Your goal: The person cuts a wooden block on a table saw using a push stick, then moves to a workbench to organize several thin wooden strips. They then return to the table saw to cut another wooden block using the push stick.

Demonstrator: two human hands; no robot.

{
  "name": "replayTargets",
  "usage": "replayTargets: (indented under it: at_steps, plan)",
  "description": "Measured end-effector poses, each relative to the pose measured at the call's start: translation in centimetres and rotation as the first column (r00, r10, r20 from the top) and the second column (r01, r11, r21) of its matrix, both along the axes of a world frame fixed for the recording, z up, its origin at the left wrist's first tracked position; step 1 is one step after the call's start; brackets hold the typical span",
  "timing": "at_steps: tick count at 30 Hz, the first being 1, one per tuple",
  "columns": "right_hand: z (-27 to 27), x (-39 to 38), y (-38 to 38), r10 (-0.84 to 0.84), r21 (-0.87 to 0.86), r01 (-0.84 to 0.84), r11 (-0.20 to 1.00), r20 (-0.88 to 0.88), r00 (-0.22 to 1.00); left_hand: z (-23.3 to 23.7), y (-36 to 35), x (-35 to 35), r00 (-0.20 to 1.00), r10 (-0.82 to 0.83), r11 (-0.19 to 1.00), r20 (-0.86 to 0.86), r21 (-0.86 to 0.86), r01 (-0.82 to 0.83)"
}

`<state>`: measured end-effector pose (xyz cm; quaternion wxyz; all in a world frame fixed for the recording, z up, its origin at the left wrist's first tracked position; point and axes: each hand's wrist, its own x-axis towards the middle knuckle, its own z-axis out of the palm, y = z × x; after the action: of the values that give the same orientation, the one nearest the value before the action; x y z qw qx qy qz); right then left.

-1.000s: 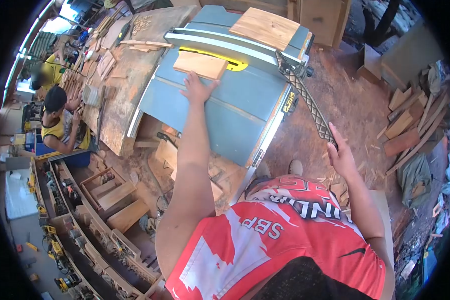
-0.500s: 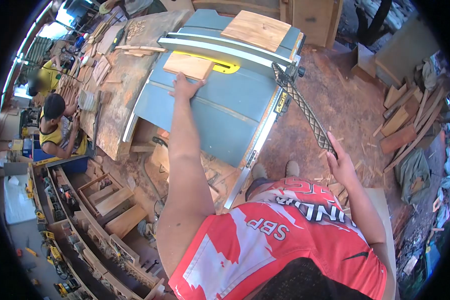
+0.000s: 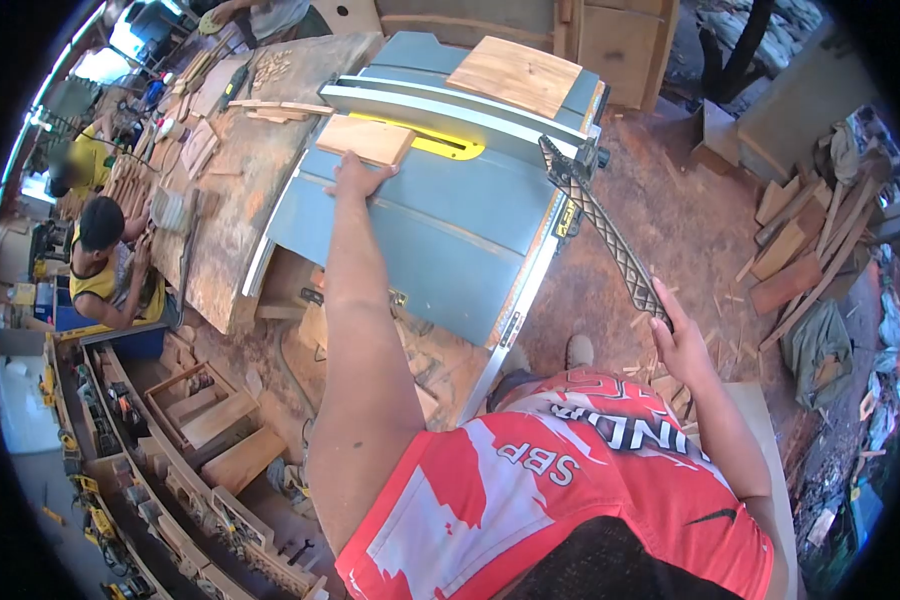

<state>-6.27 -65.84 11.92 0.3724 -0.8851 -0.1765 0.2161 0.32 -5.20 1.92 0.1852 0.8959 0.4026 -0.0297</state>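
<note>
My left hand (image 3: pixel 362 178) is at the near edge of a small wooden board (image 3: pixel 366 139), with fingertips on it and the thumb along its side. The board lies on the grey table saw top (image 3: pixel 440 245), beside the yellow blade insert (image 3: pixel 450 147) and near the long metal fence (image 3: pixel 440 103). No blade can be made out. In my right hand (image 3: pixel 682 345), closed around its lower end, is a black push stick (image 3: pixel 606 225) with a lattice pattern. Its notched tip is close to the fence's right end.
A wider wooden panel (image 3: pixel 515 75) lies beyond the fence. Left of the saw stands a workbench (image 3: pixel 240 200) with wood strips, where a person in yellow (image 3: pixel 115 265) sits. Offcuts (image 3: pixel 795 250) are heaped on the right, and a tool rack (image 3: pixel 160 440) stands lower left.
The small board and my left hand have shifted slightly left along the fence, away from the yellow insert. My right hand still holds the push stick near the same place. The camera view moved a little.
</note>
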Motion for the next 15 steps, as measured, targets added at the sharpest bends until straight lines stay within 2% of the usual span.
replayTargets:
  at_steps: [2,5,8,12,15]
  plan:
    - [0.2,-0.3,0.2,-0.015,0.013,0.015,1.000,-0.013,1.000,-0.2,1.0,0.1,1.000,0.002,1.000,-0.027,-0.011,-0.003]
    - [0.1,-0.7,0.4,-0.018,0.004,0.018,1.000,-0.017,1.000,-1.3,2.1,-0.1,0.999,-0.006,0.998,0.033,0.058,0.005]
    - [0.2,-1.1,0.5,-0.017,-0.005,0.017,1.000,0.005,1.000,-0.4,1.9,-0.8,0.998,-0.038,0.998,-0.045,0.041,0.040]
    - [0.2,-1.0,0.6,-0.023,-0.025,0.022,0.999,-0.030,0.999,-0.9,0.0,-3.7,0.998,-0.064,0.997,-0.012,0.052,0.065]
    - [-0.4,-1.1,0.5,-0.050,0.044,0.052,0.998,-0.049,0.998,-1.9,-4.1,-7.8,0.993,-0.117,0.989,0.027,0.092,0.114]
